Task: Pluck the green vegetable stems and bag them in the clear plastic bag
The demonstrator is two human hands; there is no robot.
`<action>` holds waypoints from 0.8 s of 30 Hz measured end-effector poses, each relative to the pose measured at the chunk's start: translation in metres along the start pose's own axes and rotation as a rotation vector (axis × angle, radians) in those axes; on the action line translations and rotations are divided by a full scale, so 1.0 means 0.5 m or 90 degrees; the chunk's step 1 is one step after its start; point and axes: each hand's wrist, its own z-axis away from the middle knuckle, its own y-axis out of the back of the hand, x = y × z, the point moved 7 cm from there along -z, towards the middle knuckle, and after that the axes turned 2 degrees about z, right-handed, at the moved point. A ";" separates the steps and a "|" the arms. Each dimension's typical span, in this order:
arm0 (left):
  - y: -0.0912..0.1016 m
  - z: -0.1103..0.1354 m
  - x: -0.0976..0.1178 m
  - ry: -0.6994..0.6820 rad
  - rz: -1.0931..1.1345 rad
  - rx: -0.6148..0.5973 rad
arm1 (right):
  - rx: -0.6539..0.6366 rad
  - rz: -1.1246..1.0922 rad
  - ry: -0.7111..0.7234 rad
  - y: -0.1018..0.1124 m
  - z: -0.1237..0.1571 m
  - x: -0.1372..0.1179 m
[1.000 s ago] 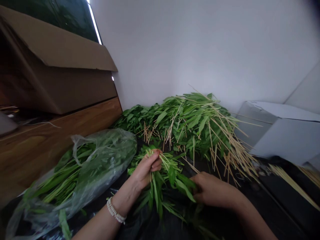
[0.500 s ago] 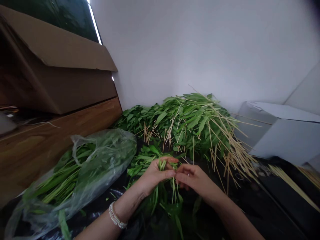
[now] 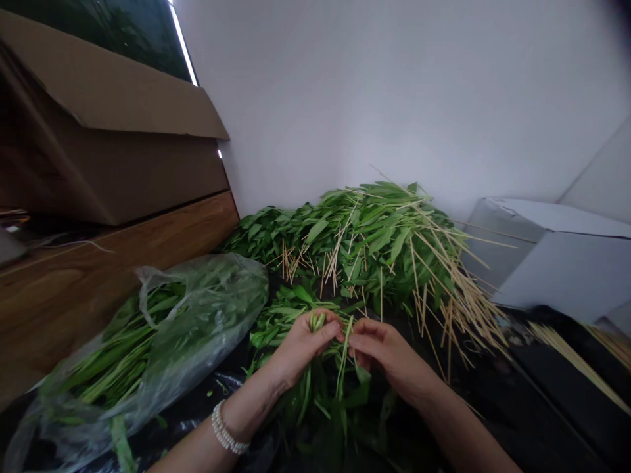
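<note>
My left hand grips a small bunch of green leafy stems, cut ends poking up between thumb and fingers. My right hand pinches one thin stem right beside it, fingertips nearly touching the left hand's. The leaves of the bunch hang down below both hands. Behind them lies a big heap of leafy greens on wooden skewers. A pearl bracelet circles my left wrist.
A clear plastic bag of greens lies to the left on the black plastic sheet. A wooden ledge carries a cardboard box. A white box and loose skewers are at the right.
My right hand came up from the leaves at lower right to meet the left hand and now pinches a single stem. The left hand shifted slightly lower with the bunch.
</note>
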 end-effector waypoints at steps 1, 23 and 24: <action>-0.004 0.001 -0.001 0.007 -0.010 -0.011 | 0.012 -0.014 0.003 0.004 0.001 -0.004; -0.026 0.012 -0.023 0.133 -0.013 -0.102 | -0.015 0.145 0.061 0.007 0.008 -0.036; -0.029 0.014 -0.022 0.138 -0.019 -0.110 | -0.014 0.148 0.069 0.008 0.008 -0.037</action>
